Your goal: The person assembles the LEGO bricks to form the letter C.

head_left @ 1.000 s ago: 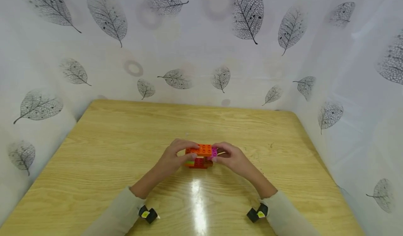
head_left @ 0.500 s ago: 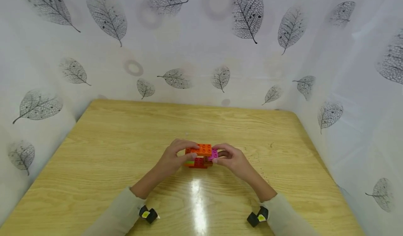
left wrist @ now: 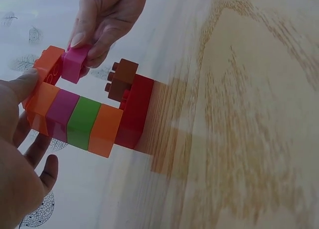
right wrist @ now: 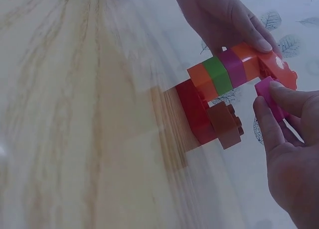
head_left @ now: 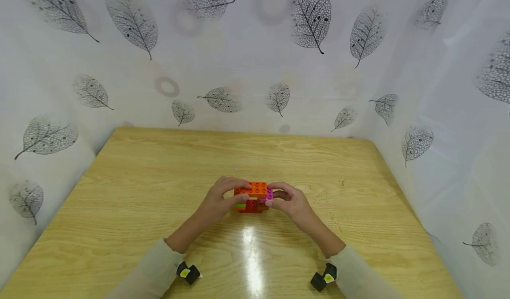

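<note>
A structure of toy building blocks stands on the table. Its red base block [left wrist: 134, 112] carries a column with a green block [left wrist: 82, 120] and a purple block [left wrist: 61, 112] between orange ones. A long orange block [head_left: 259, 189] tops the column and juts out to the right. My left hand [head_left: 215, 201] grips this top block at its left end. Between thumb and fingers, my right hand [head_left: 292, 203] pinches a pink block [right wrist: 269, 98] close under the top block's free end. Lower down, a brown block [right wrist: 225, 124] sits on the base, with a gap below the pink block.
The wooden table [head_left: 167, 157] reaches to a leaf-patterned white cloth [head_left: 247, 60] behind and at both sides. Black devices [head_left: 187, 273] are strapped at both sleeve cuffs. A bright light reflection lies on the table in front of the blocks.
The pink block in my right hand shifted slightly right, then moved back left against the top block's end. My left hand has kept its grip in the same place.
</note>
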A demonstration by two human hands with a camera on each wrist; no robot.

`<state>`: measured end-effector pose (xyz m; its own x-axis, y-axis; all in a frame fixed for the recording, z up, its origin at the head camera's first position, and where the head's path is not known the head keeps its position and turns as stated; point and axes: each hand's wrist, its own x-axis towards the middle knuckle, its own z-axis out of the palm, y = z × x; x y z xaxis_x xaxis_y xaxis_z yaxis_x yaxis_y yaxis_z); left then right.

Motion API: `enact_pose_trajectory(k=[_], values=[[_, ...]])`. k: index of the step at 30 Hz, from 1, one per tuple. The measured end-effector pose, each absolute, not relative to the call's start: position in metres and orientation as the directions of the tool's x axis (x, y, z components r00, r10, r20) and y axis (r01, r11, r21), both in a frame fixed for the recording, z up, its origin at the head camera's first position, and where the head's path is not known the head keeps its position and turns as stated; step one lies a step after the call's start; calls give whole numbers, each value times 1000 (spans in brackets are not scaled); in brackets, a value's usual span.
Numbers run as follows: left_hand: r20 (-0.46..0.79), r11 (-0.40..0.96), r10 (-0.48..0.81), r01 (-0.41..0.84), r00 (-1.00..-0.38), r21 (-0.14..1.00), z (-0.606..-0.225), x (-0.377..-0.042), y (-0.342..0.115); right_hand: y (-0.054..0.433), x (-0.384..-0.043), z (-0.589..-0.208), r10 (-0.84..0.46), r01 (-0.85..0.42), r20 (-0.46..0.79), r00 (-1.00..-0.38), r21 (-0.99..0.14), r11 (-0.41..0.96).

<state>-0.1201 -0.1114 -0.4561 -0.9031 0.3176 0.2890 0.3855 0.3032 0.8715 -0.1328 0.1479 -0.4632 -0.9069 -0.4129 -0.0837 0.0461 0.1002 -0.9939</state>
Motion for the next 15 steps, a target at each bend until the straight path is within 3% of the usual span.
enact_pose_trajectory(k=[15], values=[[281,319,302,375,-911,870,-456,-118,-110,143,-132,-462,-354,66,-96,-930,-993,96]])
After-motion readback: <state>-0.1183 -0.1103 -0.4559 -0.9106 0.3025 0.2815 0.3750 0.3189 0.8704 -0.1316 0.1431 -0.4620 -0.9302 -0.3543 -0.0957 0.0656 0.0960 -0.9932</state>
